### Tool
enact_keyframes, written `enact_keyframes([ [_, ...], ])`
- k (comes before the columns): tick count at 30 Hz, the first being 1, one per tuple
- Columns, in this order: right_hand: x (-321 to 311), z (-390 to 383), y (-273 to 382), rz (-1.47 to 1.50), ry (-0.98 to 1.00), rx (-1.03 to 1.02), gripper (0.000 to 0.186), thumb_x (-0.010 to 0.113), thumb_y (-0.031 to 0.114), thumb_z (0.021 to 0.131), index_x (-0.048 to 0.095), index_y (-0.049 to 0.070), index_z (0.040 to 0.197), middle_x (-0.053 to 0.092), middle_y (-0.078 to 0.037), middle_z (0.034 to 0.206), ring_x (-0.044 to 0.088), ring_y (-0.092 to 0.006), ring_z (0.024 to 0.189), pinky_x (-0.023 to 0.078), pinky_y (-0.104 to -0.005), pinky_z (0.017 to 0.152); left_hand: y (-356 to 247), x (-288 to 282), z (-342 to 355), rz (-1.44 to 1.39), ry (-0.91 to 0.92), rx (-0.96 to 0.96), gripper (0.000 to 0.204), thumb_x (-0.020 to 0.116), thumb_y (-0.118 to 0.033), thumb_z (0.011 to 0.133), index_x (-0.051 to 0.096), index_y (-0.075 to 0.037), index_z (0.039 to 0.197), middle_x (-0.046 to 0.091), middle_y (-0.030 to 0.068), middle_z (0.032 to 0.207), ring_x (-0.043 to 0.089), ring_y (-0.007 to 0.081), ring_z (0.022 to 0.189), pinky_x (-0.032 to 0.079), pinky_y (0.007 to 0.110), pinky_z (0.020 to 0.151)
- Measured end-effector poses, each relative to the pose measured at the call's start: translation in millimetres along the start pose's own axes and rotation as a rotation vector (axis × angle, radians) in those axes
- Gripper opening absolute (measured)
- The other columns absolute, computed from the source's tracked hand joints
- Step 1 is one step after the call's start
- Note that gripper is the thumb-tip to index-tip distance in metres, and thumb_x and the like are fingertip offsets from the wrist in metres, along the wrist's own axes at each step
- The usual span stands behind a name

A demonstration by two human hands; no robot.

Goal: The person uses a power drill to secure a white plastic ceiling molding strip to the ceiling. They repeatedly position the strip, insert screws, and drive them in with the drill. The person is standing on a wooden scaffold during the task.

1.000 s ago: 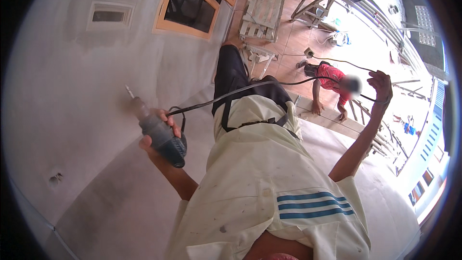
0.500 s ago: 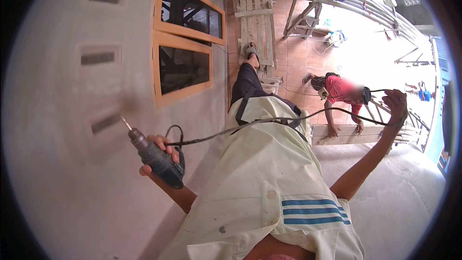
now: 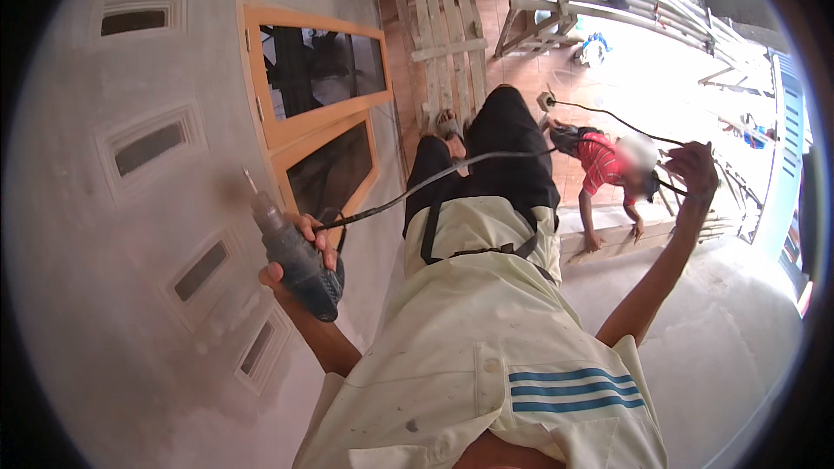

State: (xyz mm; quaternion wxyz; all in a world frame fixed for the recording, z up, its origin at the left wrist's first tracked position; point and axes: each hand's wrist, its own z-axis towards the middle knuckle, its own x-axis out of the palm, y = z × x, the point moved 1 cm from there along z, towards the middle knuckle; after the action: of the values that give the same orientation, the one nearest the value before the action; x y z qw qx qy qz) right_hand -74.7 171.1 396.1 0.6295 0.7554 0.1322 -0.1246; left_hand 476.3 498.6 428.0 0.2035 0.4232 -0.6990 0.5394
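My left hand (image 3: pixel 306 241) is closed around a dark power drill (image 3: pixel 301 271), its bit pointing up and left toward the grey wall. The bit's tip is apart from the vents as far as I can tell. A black cord (image 3: pixel 434 177) runs from the drill across my legs to the right. Held out at the far right, my right hand (image 3: pixel 695 172) is closed on the cord. From that hand a length of cord leads left to a pale plug or socket block (image 3: pixel 546 102) dangling over the tiled floor.
Orange-framed windows (image 3: pixel 317 113) and several slatted vents (image 3: pixel 149 149) are in the left wall. I stand on a slatted wooden platform (image 3: pixel 443 26). A person in a red shirt (image 3: pixel 599 165) leans on a wooden plank (image 3: pixel 608 243) at right. Bamboo scaffolding (image 3: pixel 599 0) stands beyond.
My knees have come into view, bent, above the platform. The cord's pale end has swung up and left. My right hand has shifted slightly left; the drill remains in my left hand.
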Motion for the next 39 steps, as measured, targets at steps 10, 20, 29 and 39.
enact_keyframes([
  [10,191,114,43,0.114,0.362,-0.072,0.048,0.045,0.04,0.107,0.064,-0.004,0.102,0.069,-0.013,0.081,0.068,-0.0186,0.072,0.053,-0.0293,0.067,-8,29,35,0.017,0.023,0.219,0.072,0.084,-0.04,0.064,0.049,0.004,0.11,0.058,0.0184,0.097,0.068,0.0343,0.073,0.058,0.043,0.064],
  [20,287,156,39,0.242,0.58,-0.184,0.04,0.054,0.034,0.104,0.065,-0.004,0.101,0.068,-0.011,0.087,0.067,-0.0172,0.073,0.052,-0.03,0.062,-12,67,61,-0.068,0.242,0.075,0.069,0.081,-0.035,0.075,0.045,0.002,0.12,0.054,0.0226,0.114,0.066,0.0403,0.093,0.056,0.049,0.075],
  [29,190,-29,113,0.279,0.024,-0.009,0.038,0.048,0.03,0.105,0.064,0.0,0.089,0.066,-0.013,0.069,0.067,-0.0295,0.066,0.051,-0.0403,0.066,2,129,115,-0.009,0.436,-0.324,0.078,0.078,-0.035,0.079,0.036,-0.007,0.139,0.053,0.0198,0.113,0.062,0.0365,0.086,0.056,0.048,0.076],
  [39,-6,-343,192,0.262,-0.501,-0.339,0.028,0.057,0.026,0.102,0.059,0.004,0.085,0.063,-0.015,0.071,0.065,-0.0351,0.065,0.05,-0.0445,0.061,114,383,-27,0.82,0.831,-0.923,0.117,0.085,-0.045,0.056,0.03,0.005,0.147,0.064,0.0181,0.101,0.068,0.0231,0.072,0.058,0.031,0.06],
])
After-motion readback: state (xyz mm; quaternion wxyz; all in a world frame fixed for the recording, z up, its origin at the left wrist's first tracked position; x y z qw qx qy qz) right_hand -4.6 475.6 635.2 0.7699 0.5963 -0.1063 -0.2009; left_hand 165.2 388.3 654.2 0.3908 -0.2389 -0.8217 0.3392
